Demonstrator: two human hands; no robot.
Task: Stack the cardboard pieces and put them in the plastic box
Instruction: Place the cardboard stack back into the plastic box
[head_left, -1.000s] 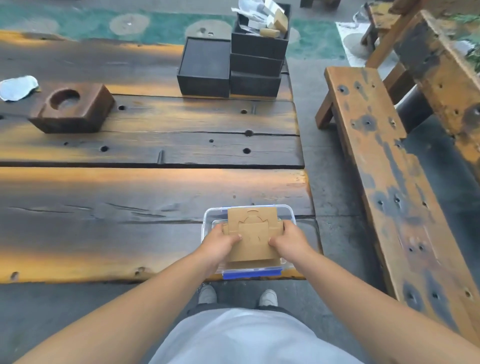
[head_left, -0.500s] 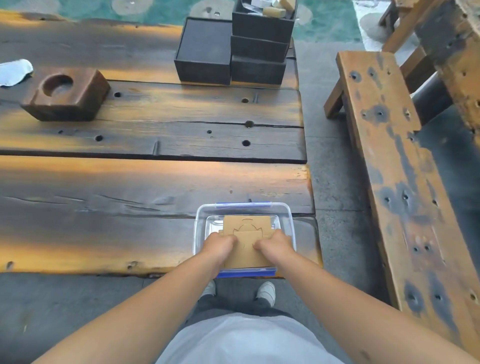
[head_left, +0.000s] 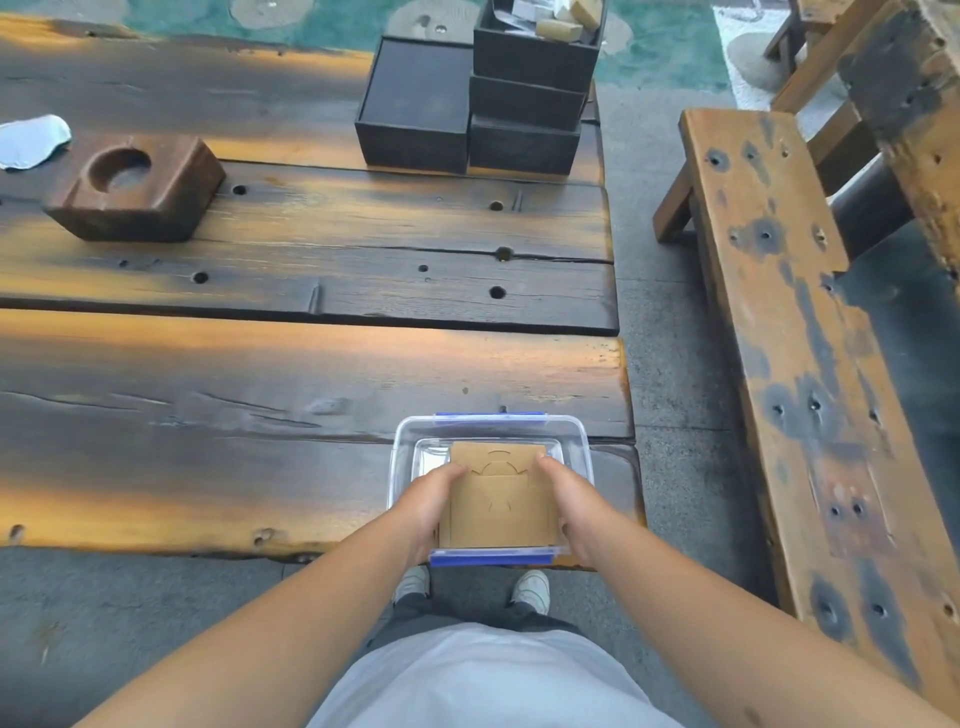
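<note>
1. The left hand (head_left: 434, 501) grips the left edge of the flat brown cardboard pieces (head_left: 498, 499); the right hand (head_left: 569, 499) grips the right edge.
2. The stack sits between both hands inside the clear plastic box with blue clips (head_left: 579, 441).
3. The box rests on the dark wooden plank tabletop (head_left: 260, 405), at its near edge.
</note>
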